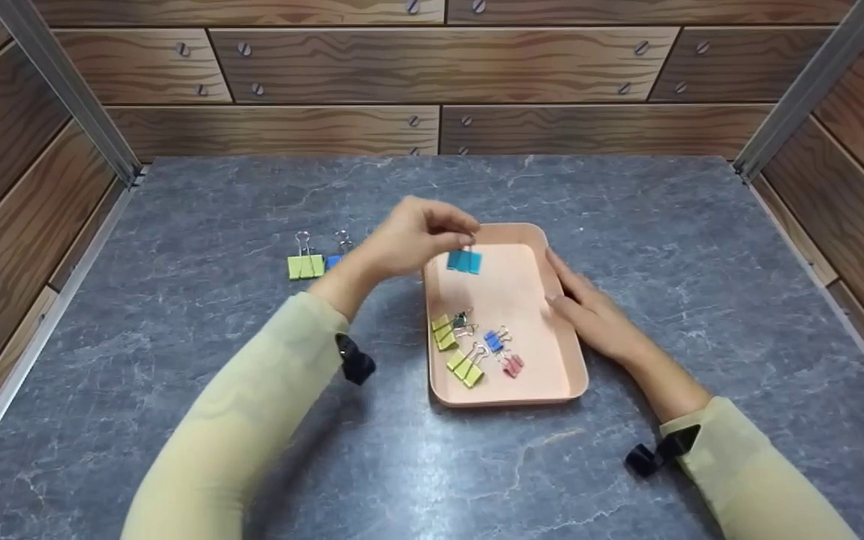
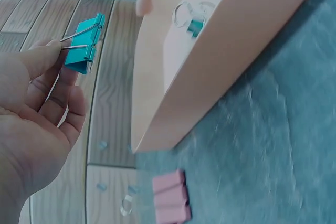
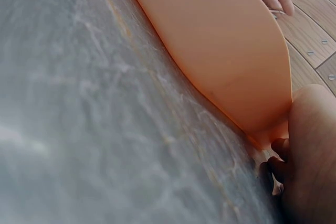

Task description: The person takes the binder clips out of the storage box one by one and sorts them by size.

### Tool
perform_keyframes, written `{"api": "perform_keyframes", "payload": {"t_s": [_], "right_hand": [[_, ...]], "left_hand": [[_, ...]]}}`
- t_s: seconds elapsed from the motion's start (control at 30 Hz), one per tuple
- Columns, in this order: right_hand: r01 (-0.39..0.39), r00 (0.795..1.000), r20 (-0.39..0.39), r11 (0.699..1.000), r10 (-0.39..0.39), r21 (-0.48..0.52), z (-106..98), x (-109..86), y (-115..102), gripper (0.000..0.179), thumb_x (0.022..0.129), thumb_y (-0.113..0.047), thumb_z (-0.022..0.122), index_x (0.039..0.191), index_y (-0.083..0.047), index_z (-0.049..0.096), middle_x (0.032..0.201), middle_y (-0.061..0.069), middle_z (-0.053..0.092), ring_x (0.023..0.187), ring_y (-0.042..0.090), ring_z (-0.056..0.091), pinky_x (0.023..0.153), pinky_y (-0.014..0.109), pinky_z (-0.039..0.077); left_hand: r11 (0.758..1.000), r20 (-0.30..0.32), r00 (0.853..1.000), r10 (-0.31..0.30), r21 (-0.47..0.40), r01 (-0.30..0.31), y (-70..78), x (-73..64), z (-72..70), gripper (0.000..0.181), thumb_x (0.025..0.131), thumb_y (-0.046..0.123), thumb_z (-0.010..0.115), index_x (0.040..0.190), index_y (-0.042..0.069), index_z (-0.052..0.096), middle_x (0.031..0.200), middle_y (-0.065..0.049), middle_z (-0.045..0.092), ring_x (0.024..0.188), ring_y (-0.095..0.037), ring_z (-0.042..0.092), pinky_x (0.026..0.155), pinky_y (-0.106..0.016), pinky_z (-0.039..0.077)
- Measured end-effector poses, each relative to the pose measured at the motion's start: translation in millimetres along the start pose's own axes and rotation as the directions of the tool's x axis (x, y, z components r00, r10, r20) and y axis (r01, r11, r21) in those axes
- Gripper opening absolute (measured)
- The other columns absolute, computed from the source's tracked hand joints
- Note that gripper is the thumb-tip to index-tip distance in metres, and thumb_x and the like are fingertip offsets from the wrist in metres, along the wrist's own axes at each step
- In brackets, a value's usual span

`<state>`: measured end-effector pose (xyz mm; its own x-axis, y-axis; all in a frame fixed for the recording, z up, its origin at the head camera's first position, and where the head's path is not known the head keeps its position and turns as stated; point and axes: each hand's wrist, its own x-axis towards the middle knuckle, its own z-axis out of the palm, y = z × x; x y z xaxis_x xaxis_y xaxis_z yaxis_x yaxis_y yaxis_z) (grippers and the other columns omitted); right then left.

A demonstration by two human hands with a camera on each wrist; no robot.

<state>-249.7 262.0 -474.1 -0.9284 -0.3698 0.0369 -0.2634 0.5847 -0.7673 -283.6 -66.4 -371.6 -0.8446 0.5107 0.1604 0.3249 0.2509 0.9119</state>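
My left hand point(image 1: 411, 238) pinches a teal binder clip point(image 1: 464, 262) by its wire handles, holding it over the far left part of a peach tray point(image 1: 507, 390). In the left wrist view, the teal clip's body points away from the thumb and fingertips. My right hand point(image 1: 603, 321) grips the tray's right wall, thumb at the rim and fingers partly hidden outside. Inside the tray's near half lie yellow-green binder clips point(image 1: 466, 369), a small blue clip point(image 1: 493, 341), a small pink clip point(image 1: 512, 365) and a small dark green clip point(image 1: 460, 319).
Left of the tray, a yellow-green binder clip point(image 1: 306, 267) stands on the marbled table point(image 1: 252, 202), beside a blue clip point(image 1: 334, 261) partly covered by my left wrist. A larger pink clip point(image 2: 171, 196) shows on the table in the left wrist view. Wood-patterned panels point(image 1: 439, 67) enclose the table.
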Motion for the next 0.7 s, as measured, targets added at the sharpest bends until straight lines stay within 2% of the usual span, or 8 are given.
{"api": "perform_keyframes", "payload": {"t_s": [0.17, 0.37, 0.7], "right_hand": [[0.007, 1.0, 0.0, 1.0, -0.007, 0.001, -0.6, 0.4, -0.3, 0.067, 0.111, -0.035, 0.051, 0.171, -0.032, 0.02, 0.175, 0.009, 0.021, 0.159, 0.036, 0.018, 0.126, 0.062, 0.015], [0.012, 1.0, -0.006, 1.0, -0.012, 0.017, -0.6, -0.1, -2.3, 0.068, 0.111, -0.032, 0.053, 0.171, -0.029, 0.021, 0.174, 0.013, 0.022, 0.159, 0.037, 0.02, 0.126, 0.062, 0.016], [0.001, 1.0, 0.0, 1.0, -0.001, 0.023, -0.6, -0.4, -3.7, 0.067, 0.111, -0.032, 0.053, 0.171, -0.031, 0.021, 0.174, 0.013, 0.023, 0.159, 0.037, 0.019, 0.126, 0.062, 0.016]], "left_hand": [[0.999, -0.048, 0.999, -0.015, 0.035, 0.017, 2.9, -10.8, -20.2, 0.019, 0.101, 0.007, 0.072, 0.119, 0.004, 0.079, 0.109, -0.006, 0.079, 0.098, -0.019, 0.074, 0.09, -0.038, 0.06], [0.995, -0.097, 0.995, -0.036, 0.085, 0.044, 2.5, -23.2, -40.8, 0.02, 0.104, 0.01, 0.071, 0.121, 0.006, 0.079, 0.113, -0.004, 0.078, 0.1, -0.016, 0.071, 0.089, -0.032, 0.059], [0.99, -0.13, 0.99, -0.06, 0.115, 0.076, -9.0, -41.6, -62.1, 0.021, 0.104, 0.011, 0.07, 0.123, 0.008, 0.079, 0.117, -0.006, 0.076, 0.1, -0.018, 0.07, 0.09, -0.036, 0.059]]}}
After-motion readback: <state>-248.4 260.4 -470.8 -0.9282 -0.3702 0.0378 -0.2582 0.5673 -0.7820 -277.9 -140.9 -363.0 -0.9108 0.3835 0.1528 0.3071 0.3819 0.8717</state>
